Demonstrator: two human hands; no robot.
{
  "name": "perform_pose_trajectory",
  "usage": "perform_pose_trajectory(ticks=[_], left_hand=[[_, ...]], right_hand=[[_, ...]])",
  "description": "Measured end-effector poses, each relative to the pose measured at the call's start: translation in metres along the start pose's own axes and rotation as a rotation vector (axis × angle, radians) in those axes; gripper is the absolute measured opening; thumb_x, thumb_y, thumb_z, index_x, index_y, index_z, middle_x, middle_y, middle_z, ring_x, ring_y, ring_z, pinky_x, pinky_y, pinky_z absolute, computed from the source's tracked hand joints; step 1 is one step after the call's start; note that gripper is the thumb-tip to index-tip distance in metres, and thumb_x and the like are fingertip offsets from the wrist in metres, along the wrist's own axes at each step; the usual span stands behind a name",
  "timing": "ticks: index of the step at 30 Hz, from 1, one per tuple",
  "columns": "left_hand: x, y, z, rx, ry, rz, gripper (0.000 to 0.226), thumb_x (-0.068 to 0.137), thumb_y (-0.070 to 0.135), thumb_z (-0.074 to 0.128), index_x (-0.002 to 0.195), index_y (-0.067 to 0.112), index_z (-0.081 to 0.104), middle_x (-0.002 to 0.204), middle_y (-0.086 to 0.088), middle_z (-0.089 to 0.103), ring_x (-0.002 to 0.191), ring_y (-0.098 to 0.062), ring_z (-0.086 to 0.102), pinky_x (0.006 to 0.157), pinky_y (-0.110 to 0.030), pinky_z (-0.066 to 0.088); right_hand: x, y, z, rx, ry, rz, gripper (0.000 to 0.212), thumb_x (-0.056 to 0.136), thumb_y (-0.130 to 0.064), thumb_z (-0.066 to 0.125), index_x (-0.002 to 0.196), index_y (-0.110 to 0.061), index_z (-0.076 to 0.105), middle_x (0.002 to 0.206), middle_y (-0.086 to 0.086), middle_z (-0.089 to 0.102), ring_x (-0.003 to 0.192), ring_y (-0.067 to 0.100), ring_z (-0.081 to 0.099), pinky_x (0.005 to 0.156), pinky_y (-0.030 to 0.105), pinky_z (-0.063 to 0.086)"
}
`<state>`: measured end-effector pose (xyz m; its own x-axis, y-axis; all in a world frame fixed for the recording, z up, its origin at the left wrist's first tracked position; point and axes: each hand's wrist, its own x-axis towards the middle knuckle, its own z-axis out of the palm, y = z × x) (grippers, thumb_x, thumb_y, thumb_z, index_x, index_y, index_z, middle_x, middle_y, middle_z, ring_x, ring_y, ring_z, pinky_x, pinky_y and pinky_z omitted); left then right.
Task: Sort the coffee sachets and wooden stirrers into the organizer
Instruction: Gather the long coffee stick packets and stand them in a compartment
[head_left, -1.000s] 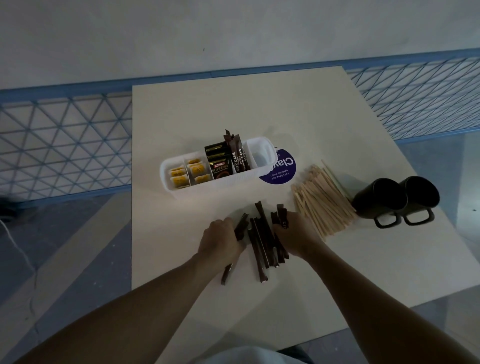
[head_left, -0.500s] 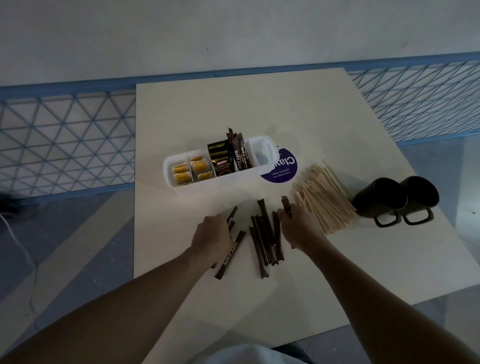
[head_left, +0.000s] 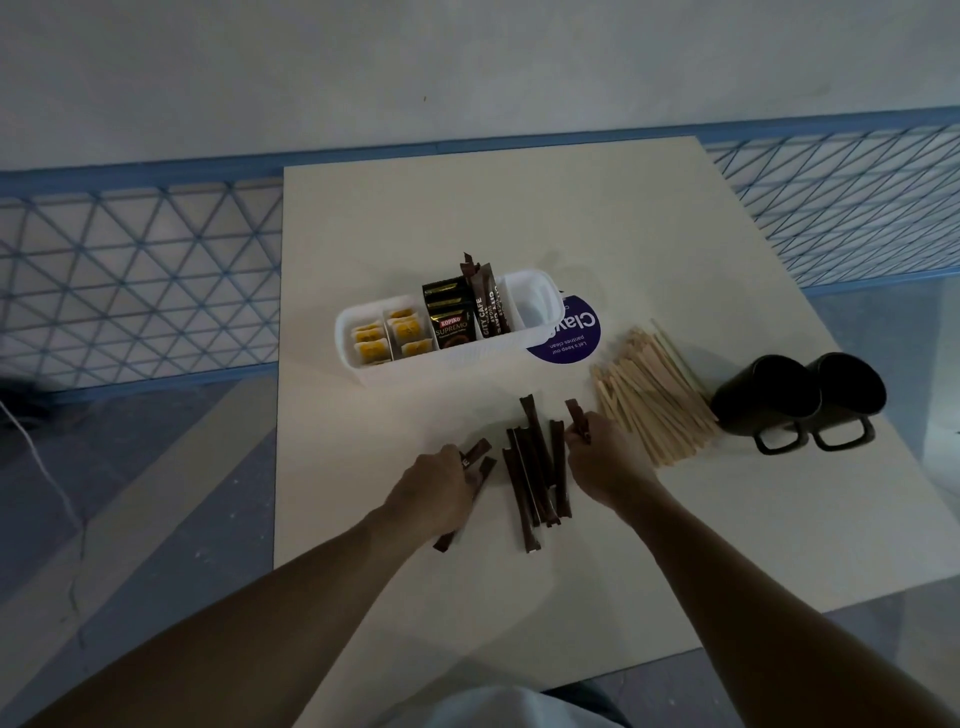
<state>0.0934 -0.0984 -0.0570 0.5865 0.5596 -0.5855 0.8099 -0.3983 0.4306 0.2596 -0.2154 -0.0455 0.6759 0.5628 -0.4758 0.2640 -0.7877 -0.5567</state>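
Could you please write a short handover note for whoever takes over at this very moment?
Left hand holds two brown stick sachets. Right hand pinches another brown stick sachet.
Done: the white plastic organizer holds yellow sachets, black sachets and a few upright brown sticks.
Left: the loose brown stick sachets between the hands, and the pile of wooden stirrers, none yet in the organizer.

We log this as an office pantry or break corner: the round purple sticker (head_left: 569, 340) on the plain cream tabletop (head_left: 467, 208) reads "Let's keep our pantries clean". Supporting evidence is a white plastic compartment organizer (head_left: 363, 371) stocked with coffee sachets (head_left: 449, 325), a heap of flat wooden stirrers (head_left: 654, 395) and two black mugs (head_left: 763, 395) side by side. A blue wire-mesh railing (head_left: 130, 280) and a bare pale wall (head_left: 467, 62) bound the table.
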Motion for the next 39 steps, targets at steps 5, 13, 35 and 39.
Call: perform_pose_trajectory(ticks=[5, 13, 35, 39], left_hand=[[-0.006, 0.001, 0.009, 0.079, 0.041, 0.006, 0.048, 0.087, 0.046, 0.065, 0.116, 0.011, 0.049, 0.107, -0.011, 0.061, 0.091, -0.029, 0.063, 0.069, -0.034, 0.053], [-0.008, 0.01, 0.006, 0.025, 0.092, -0.033, 0.033, 0.09, 0.028, 0.055, 0.118, 0.011, 0.058, 0.108, -0.012, 0.064, 0.094, -0.032, 0.064, 0.067, -0.03, 0.048], [0.016, 0.06, -0.075, -0.908, -0.014, -0.126, 0.025, 0.097, 0.005, 0.044, 0.121, 0.003, 0.051, 0.095, -0.013, 0.06, 0.09, -0.024, 0.064, 0.088, -0.042, 0.055], [0.025, 0.072, -0.09, -1.023, 0.047, -0.073, 0.019, 0.096, -0.001, 0.046, 0.111, 0.006, 0.054, 0.101, -0.013, 0.06, 0.094, -0.023, 0.065, 0.092, -0.043, 0.052]], right_hand=[[-0.003, 0.003, 0.002, -0.023, 0.0, 0.018, 0.024, 0.105, -0.024, 0.045, 0.121, -0.011, 0.056, 0.089, 0.001, 0.058, 0.075, 0.01, 0.056, 0.056, 0.021, 0.039], [-0.001, 0.002, 0.003, -0.011, 0.024, 0.036, 0.026, 0.104, -0.031, 0.049, 0.116, -0.011, 0.059, 0.088, 0.001, 0.06, 0.071, 0.007, 0.055, 0.053, 0.019, 0.036], [0.022, -0.029, -0.016, 0.063, -0.083, 0.012, 0.012, 0.101, -0.02, 0.051, 0.099, -0.012, 0.059, 0.079, 0.003, 0.06, 0.062, 0.009, 0.054, 0.05, 0.02, 0.04], [0.033, -0.052, -0.032, 0.304, -0.132, 0.046, 0.015, 0.102, -0.012, 0.049, 0.108, -0.006, 0.061, 0.083, 0.005, 0.059, 0.067, 0.009, 0.052, 0.056, 0.02, 0.041]])
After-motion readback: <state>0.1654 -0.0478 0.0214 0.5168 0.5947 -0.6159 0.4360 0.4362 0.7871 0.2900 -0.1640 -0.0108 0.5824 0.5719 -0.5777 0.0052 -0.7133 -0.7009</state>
